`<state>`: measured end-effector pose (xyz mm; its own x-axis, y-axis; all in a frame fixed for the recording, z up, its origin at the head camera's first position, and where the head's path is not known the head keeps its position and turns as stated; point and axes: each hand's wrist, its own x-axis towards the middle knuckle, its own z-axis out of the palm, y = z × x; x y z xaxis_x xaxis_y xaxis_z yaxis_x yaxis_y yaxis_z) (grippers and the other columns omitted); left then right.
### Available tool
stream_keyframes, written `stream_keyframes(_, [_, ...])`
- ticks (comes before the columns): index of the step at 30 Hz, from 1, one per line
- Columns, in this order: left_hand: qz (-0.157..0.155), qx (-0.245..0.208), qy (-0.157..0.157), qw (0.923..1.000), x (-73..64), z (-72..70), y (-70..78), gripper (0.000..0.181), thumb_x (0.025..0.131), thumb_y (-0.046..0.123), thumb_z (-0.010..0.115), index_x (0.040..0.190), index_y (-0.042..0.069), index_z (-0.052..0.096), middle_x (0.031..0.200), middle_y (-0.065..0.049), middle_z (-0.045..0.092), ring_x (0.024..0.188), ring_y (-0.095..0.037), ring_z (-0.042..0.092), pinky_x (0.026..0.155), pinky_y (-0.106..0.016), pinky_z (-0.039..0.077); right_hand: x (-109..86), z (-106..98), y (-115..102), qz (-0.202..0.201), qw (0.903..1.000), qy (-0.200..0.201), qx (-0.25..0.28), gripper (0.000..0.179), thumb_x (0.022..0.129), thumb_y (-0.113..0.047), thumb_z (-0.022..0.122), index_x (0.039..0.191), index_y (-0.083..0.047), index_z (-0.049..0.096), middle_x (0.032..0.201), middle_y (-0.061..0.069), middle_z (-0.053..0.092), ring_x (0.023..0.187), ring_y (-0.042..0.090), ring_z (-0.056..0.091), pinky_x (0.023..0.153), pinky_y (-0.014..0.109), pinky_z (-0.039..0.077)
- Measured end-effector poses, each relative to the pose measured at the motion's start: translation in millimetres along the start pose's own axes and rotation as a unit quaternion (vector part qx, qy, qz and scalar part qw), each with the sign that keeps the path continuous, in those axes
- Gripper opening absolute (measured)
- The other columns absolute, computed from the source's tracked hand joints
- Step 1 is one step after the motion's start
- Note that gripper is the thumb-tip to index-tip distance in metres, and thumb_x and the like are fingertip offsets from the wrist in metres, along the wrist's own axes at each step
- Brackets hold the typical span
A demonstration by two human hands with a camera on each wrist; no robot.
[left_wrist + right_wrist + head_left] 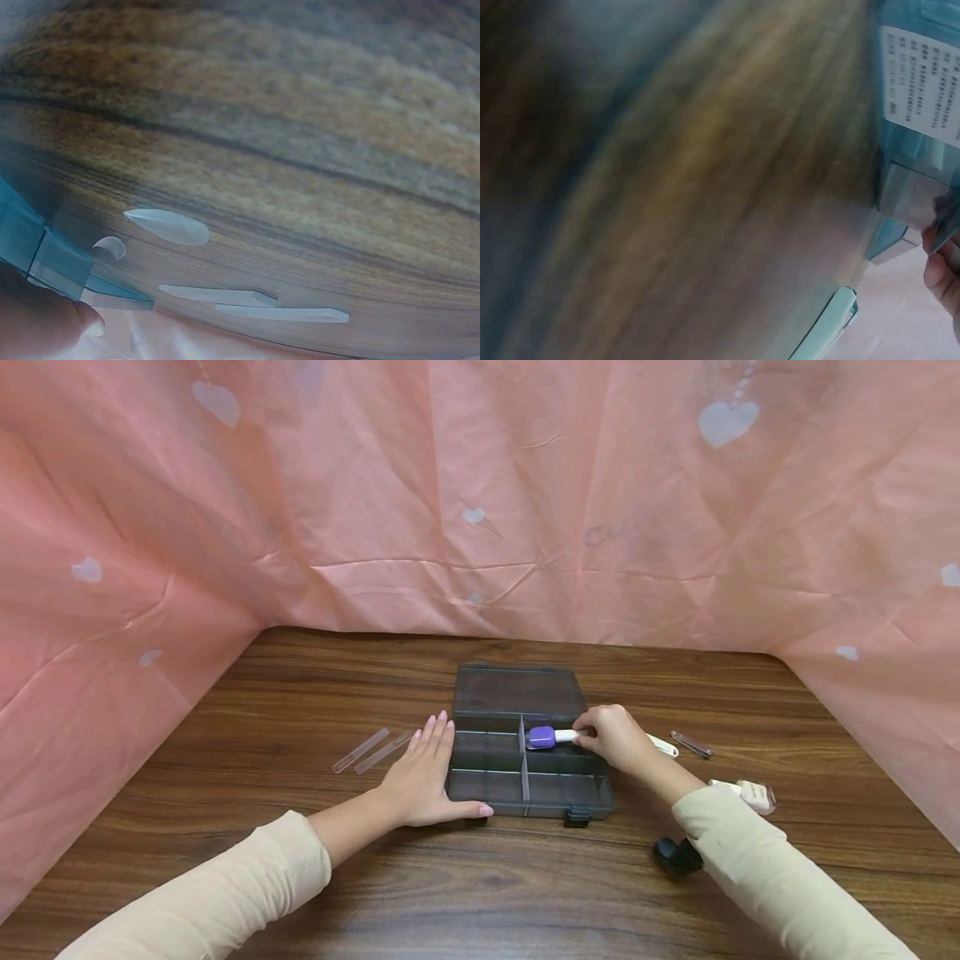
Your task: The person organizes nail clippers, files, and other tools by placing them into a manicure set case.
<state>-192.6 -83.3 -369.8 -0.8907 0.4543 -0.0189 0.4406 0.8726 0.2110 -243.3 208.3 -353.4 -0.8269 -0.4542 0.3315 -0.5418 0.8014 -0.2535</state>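
Observation:
A dark translucent divided box [558,787] lies on the table with its lid [517,691] folded back. Along its left wall rests my left hand [422,783], fingers straight and thumb spread over the front edge. My right hand [613,737] pinches the white cap end of a purple nail polish bottle [541,738]. That bottle lies sideways over the back right compartment. In the right wrist view, the fingers [943,274] are at the box's edge, near a printed white label [922,82].
Two clear strips [361,750] lie left of the box. To its right are a white nail clipper [663,746], a smaller pinkish clipper [692,744] and a beige nail polish bottle [757,796]. A black object [677,857] sits partly under the right sleeve. Pink curtain [525,527] surrounds the table.

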Motion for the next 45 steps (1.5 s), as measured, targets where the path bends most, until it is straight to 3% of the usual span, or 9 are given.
stream_keyframes(5, [-0.001, 0.0, -0.002, 1.0, 0.1, -0.8, 0.2, 0.121, 0.07, 0.078, 0.052, 0.147, -0.003, 0.006, 0.155, -0.019, -0.002, 0.145, -0.031, 0.001, 0.118, -0.043, 0.009, -4.2, -3, -2, -0.002, 0.9994, 0.032, -0.013, 0.007, 0.073, 0.0, 0.074, 0.078, 0.002, 0.07, 0.072, 0.009, 0.067, 0.063, 0.016, 0.056, 0.057, 0.032, 0.047])
stream_keyframes(10, [-0.002, -0.004, -0.001, 1.0, 0.1, -0.6, -0.1, 0.121, 0.07, 0.078, 0.052, 0.147, -0.004, 0.007, 0.155, -0.02, -0.001, 0.145, -0.032, 0.001, 0.118, -0.044, 0.009, -7.7, -8, -1, -0.013, 0.9982, 0.059, 0.006, 0.001, 0.076, 0.0, 0.071, 0.076, 0.001, 0.07, 0.068, 0.006, 0.064, 0.059, 0.013, 0.051, 0.052, 0.025, 0.042])
stream_keyframes(19, [-0.001, -0.006, -0.001, 1.0, -1.1, -1.6, 0.2, 0.12, 0.071, 0.076, 0.053, 0.147, -0.005, 0.007, 0.155, -0.021, 0.0, 0.145, -0.033, 0.001, 0.118, -0.044, 0.01, -19.1, -21, -3, -0.018, 0.9976, 0.062, 0.024, 0.003, 0.079, -0.001, 0.068, 0.079, -0.001, 0.071, 0.073, 0.004, 0.067, 0.066, 0.014, 0.058, 0.058, 0.027, 0.047])
stream_keyframes(26, [0.004, -0.006, 0.01, 0.9999, -1.8, -1.1, 0.5, 0.121, 0.07, 0.075, 0.056, 0.146, -0.007, 0.01, 0.154, -0.024, 0.002, 0.144, -0.035, 0.003, 0.117, -0.045, 0.012, -30.8, -22, -6, -0.04, 0.9935, 0.098, 0.044, 0.006, 0.073, 0.001, 0.073, 0.078, -0.002, 0.071, 0.075, 0.005, 0.069, 0.072, 0.019, 0.062, 0.062, 0.037, 0.052])
stream_keyframes(30, [0.002, -0.004, 0.01, 0.9999, -1.7, -1.5, 0.3, 0.121, 0.07, 0.076, 0.056, 0.146, -0.006, 0.01, 0.154, -0.024, 0.003, 0.144, -0.035, 0.003, 0.117, -0.045, 0.012, -35.9, -23, -9, -0.027, 0.9927, 0.112, 0.038, 0.012, 0.072, -0.002, 0.075, 0.084, 0.0, 0.072, 0.081, 0.008, 0.07, 0.078, 0.023, 0.063, 0.064, 0.039, 0.053])
stream_keyframes(39, [-0.002, -0.007, 0.01, 0.9999, -1.2, -0.3, 0.3, 0.121, 0.07, 0.075, 0.056, 0.146, -0.006, 0.01, 0.155, -0.023, 0.002, 0.144, -0.034, 0.003, 0.118, -0.045, 0.011, -47.2, -34, -5, 0.0, 0.9949, 0.081, 0.059, 0.021, 0.074, -0.004, 0.074, 0.094, 0.001, 0.071, 0.091, 0.014, 0.069, 0.087, 0.032, 0.066, 0.072, 0.045, 0.054])
stream_keyframes(45, [-0.004, -0.005, 0.003, 1.0, -1.3, -1.2, 0.4, 0.122, 0.07, 0.077, 0.054, 0.147, -0.005, 0.008, 0.155, -0.022, 0.0, 0.144, -0.034, 0.002, 0.118, -0.044, 0.01, -57.1, -40, 2, 0.0, 0.9944, 0.098, 0.039, 0.026, 0.071, -0.004, 0.076, 0.095, 0.002, 0.07, 0.092, 0.013, 0.07, 0.087, 0.031, 0.066, 0.072, 0.045, 0.053])
